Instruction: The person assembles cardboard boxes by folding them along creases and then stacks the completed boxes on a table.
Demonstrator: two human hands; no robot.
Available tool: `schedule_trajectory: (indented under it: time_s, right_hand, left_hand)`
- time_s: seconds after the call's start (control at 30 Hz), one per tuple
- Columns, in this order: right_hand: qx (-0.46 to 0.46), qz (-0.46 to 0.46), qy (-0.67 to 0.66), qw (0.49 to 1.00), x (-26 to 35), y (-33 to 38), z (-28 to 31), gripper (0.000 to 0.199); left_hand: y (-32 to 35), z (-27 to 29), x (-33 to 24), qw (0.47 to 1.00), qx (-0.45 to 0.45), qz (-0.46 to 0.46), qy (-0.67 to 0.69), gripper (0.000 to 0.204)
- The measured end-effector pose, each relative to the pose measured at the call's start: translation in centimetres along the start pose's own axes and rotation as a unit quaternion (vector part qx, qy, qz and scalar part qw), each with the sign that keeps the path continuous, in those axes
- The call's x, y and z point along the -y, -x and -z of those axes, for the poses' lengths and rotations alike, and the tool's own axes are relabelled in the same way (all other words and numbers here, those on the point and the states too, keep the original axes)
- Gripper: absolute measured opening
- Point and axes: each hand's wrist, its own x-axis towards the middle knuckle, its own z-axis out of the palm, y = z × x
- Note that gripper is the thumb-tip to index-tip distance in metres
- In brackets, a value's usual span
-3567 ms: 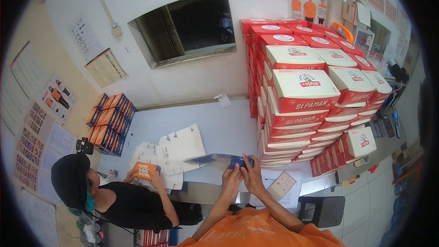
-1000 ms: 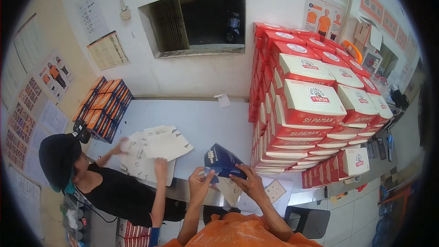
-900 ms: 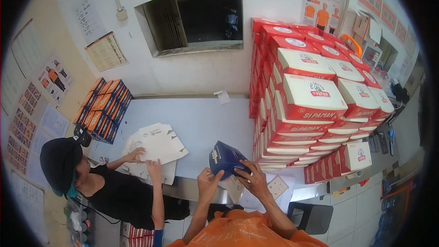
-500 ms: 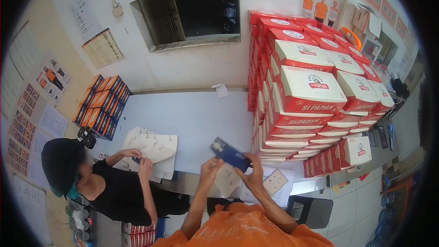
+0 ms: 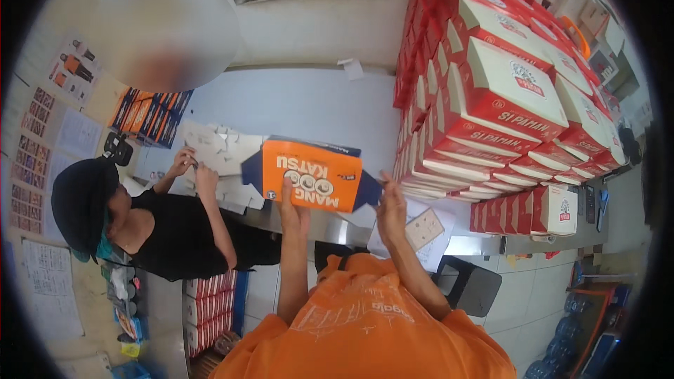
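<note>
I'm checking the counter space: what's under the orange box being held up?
Beneath the orange box, held by the left hand with the right hand beside it, lies the pale counter and some white sheets. Whatever sits directly behind the box is covered.

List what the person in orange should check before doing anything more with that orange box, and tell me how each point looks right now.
1. Left hand on the orange box: ok, fingers lie on its lower edge.
2. Right hand on the box: not ok, it is open beside the blue end flap, apart from it.
3. Box shape: cannot tell whether it is fully folded; blue flaps stick out at both ends.
4. Counter beyond the box: ok, bare white surface shows.
5. Red-and-white stack to the right: ok, apart from the box.
6. Co-worker's hands: ok, on white flat cartons to the left, away from the box.
</note>
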Motion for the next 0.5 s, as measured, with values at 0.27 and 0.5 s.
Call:
schedule_trajectory:
  time_s: [0.27, 0.5]
  right_hand:
    - [0.072, 0.231, 0.272, 0.931, 0.5, 1.5, -2.3, 0.056]
    - [-0.081, 0.325, 0.437, 0.835, 2.4, 3.1, -3.6, 0.058]
  left_hand:
    - [2.4, -1.7, 4.5, 0.993, -0.033, -0.092, -0.072, 0.057]
    - [2.6, 0.1, 5.6, 0.993, 0.098, 0.067, 0.005, 0.064]
